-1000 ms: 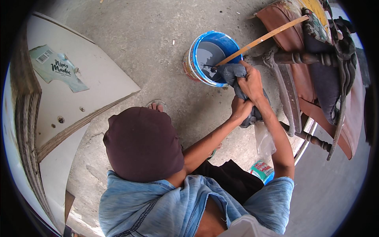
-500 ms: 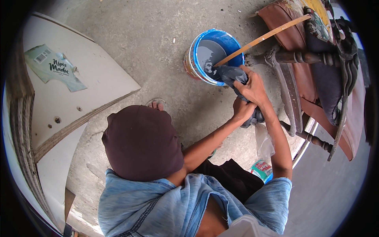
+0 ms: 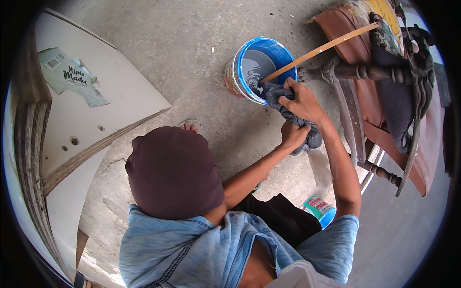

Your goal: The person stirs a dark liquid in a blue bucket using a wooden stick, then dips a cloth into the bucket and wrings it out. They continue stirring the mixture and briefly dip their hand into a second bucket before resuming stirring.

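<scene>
I see the left hand (image 3: pixel 294 136) wrapped round a dark bag (image 3: pixel 273 94), the right hand (image 3: pixel 304 102) pinching it, a bucket (image 3: pixel 235 72) just beyond.

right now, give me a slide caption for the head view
Left grip and right grip on crumpled dark plastic at a blue-rimmed bucket of grey liquid.

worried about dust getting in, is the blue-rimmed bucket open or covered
Open: the bucket has no lid on, and grey liquid shows inside.
</scene>
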`<state>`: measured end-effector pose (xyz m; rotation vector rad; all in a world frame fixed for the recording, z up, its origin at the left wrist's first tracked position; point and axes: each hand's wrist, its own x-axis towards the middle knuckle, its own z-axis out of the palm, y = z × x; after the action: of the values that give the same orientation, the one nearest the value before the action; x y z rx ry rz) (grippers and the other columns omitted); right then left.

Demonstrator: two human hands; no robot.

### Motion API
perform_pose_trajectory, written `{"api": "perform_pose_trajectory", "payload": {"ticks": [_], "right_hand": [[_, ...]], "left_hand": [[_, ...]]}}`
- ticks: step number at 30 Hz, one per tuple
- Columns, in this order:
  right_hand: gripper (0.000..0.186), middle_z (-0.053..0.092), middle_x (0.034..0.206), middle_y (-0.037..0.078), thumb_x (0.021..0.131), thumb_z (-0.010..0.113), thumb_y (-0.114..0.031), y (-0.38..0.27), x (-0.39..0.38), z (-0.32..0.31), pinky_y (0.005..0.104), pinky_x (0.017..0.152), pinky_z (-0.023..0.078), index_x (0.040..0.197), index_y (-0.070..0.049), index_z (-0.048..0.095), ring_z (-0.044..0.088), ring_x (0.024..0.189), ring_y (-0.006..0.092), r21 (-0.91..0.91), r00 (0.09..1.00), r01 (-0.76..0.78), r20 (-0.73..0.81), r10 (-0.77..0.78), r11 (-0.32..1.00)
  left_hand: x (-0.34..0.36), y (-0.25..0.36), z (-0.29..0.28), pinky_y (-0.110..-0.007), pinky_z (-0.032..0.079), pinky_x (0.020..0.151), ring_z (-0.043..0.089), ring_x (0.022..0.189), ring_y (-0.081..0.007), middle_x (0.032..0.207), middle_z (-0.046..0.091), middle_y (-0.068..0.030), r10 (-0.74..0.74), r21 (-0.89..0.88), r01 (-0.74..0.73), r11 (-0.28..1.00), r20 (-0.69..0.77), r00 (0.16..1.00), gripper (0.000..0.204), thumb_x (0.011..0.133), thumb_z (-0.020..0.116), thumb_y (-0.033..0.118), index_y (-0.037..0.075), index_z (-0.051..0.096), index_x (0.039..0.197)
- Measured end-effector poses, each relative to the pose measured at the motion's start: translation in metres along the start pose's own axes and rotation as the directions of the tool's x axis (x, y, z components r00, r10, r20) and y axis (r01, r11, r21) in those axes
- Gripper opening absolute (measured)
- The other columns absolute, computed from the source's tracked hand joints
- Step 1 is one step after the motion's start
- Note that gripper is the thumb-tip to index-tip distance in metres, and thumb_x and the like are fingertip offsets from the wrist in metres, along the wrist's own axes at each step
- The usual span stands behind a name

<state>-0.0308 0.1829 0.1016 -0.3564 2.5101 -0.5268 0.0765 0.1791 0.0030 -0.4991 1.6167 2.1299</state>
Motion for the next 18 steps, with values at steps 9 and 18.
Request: {"api": "perform_pose_trajectory", "payload": {"ticks": [9, 18], "right_hand": [[0.069, 0.073, 0.09, 0.017, 0.074, 0.081, -0.055, -0.015, 0.013, 0.011, 0.0386, 0.084, 0.054, 0.123, -0.009, 0.069, 0.072, 0.092, 0.0304, -0.035, 1.0, -0.019, -0.014, 0.018, 0.999], [0.046, 0.074, 0.098, 0.017, 0.082, 0.07, -0.033, -0.025, 0.015, 0.01, 0.0419, 0.097, 0.051, 0.123, -0.015, 0.07, 0.07, 0.104, 0.0331, -0.1, 0.992, -0.122, -0.005, 0.122, 0.987]], "left_hand": [[0.0, -0.009, 0.002, -0.05, 0.049, 0.093, 0.063, 0.108, -0.043, 0.113, 0.067, -0.0245, 0.068, 0.063, -0.068, 0.996, 0.0, 0.998, 0.05, 0.08, 0.071, 0.029, 0.001, 0.06, 0.12], [0.0, -0.011, 0.002, -0.049, 0.049, 0.095, 0.063, 0.108, -0.0438, 0.115, 0.066, -0.0256, 0.036, 0.098, -0.035, 0.995, -0.002, 0.999, 0.049, 0.081, 0.069, 0.029, 0.001, 0.06, 0.12]]}}
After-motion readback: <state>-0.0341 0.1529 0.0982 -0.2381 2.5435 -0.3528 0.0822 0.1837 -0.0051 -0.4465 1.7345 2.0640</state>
